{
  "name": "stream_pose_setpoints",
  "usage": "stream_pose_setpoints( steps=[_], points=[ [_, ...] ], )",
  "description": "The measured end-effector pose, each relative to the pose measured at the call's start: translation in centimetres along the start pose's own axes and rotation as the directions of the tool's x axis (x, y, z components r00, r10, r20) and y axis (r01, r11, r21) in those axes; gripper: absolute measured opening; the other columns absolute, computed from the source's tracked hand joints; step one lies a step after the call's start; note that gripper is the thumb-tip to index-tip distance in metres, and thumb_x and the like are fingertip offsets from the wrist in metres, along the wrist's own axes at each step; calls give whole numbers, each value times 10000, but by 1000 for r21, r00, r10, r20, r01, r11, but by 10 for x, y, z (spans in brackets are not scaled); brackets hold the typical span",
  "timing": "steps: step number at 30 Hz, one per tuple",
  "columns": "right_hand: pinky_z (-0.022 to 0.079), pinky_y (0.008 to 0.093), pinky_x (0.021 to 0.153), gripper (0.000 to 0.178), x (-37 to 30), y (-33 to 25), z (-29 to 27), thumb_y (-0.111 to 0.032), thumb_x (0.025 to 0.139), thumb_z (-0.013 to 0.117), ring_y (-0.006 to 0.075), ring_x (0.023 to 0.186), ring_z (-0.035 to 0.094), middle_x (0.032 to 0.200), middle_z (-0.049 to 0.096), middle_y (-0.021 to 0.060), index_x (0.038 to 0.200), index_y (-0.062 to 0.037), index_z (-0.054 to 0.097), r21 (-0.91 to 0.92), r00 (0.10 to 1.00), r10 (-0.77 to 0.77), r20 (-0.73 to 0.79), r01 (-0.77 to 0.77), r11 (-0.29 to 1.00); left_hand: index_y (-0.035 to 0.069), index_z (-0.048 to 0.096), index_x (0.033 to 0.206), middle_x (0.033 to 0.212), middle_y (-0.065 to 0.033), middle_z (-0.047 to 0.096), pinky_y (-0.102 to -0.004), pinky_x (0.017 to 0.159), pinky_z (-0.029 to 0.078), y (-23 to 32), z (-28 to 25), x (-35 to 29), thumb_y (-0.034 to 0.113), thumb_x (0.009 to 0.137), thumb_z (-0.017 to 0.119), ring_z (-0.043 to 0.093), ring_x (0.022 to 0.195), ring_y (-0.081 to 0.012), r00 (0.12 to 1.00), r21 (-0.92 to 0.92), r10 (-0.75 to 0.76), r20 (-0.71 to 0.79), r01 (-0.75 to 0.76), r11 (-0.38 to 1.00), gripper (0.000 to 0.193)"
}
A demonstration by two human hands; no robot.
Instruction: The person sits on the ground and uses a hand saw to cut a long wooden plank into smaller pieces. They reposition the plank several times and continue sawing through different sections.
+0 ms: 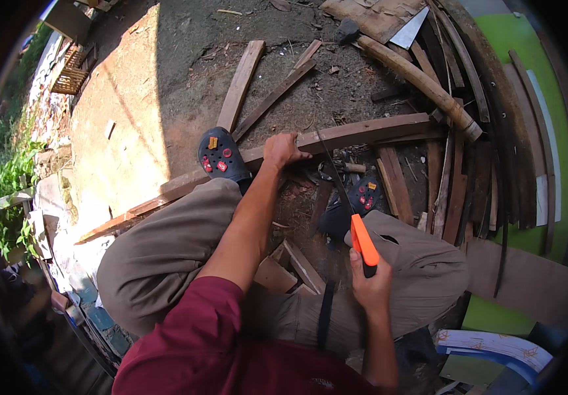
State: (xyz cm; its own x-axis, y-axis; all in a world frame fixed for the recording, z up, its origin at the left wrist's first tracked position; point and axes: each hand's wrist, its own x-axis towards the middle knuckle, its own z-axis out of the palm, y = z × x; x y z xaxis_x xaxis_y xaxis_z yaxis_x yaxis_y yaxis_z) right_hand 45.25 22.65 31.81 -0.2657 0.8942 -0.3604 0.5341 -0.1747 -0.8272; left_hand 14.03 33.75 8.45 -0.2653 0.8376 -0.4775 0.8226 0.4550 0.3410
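Note:
A long wooden beam [369,130] runs across in front of me, from the sunlit ground at the left to the wood pile at the right. My left hand [282,151] grips its top and near side, fingers wrapped round the wood. My right hand [370,282] is closed on the orange and black handle of a handsaw [363,245]. The thin dark blade reaches away from me, its far end at the beam just right of my left hand. My left clog [223,157] rests on the beam, and the right clog [353,204] stands on the near side.
Loose planks [243,82] lie on the dirt beyond the beam. At the right, a heap of boards [451,191] and a bamboo pole [422,85] sit beside green panels [567,243]. Wood offcuts [303,266] lie between my legs. A slatted crate [70,71] stands far left.

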Motion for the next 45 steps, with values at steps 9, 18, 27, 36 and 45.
stream_pose_setpoints(
  steps=[9,18,27,36,45],
  points=[
    [511,347,700,259,48,-18,17,-223,965,728,202,742,695,785,692,160,985,33,692,8,1000,3,1,-3,1000,92,718,1221,1158,-177,738,-448,981,543,-16,-22,33,694,576,867,685,1141,-348,987,-14,-36,158,39,999,895],
    [491,391,627,286,50,-9,31,-250,962,728,349,692,699,755,666,210,946,26,655,24,1000,-8,-6,9,1000,-22,676,1278,1240,-241,699,-444,1031,506,-22,-12,48,618,604,866,657,1196,-377,993,-77,-13,121,22,997,948],
    [524,491,663,448,38,-14,22,-382,975,688,477,768,669,788,666,280,1183,12,638,32,999,-17,43,16,999,-78,542,1411,1322,-276,646,-410,1061,498,-14,-18,43,656,640,873,634,1247,-369,977,-74,-13,214,29,997,1114],
    [528,477,659,444,-17,-3,-1,-360,958,711,453,772,691,799,676,274,1168,26,652,77,998,-61,17,60,995,-70,718,1133,1057,-266,742,-425,888,559,26,-45,-14,538,690,887,731,1029,-345,987,-63,83,138,-75,995,770],
    [519,457,654,356,-3,-14,24,-330,973,702,455,783,682,793,683,242,1069,11,672,22,997,-73,3,73,997,-81,689,1185,1133,-277,721,-430,930,549,-9,-14,4,615,702,849,703,1097,-383,985,-36,75,155,-70,997,862]
  ],
)
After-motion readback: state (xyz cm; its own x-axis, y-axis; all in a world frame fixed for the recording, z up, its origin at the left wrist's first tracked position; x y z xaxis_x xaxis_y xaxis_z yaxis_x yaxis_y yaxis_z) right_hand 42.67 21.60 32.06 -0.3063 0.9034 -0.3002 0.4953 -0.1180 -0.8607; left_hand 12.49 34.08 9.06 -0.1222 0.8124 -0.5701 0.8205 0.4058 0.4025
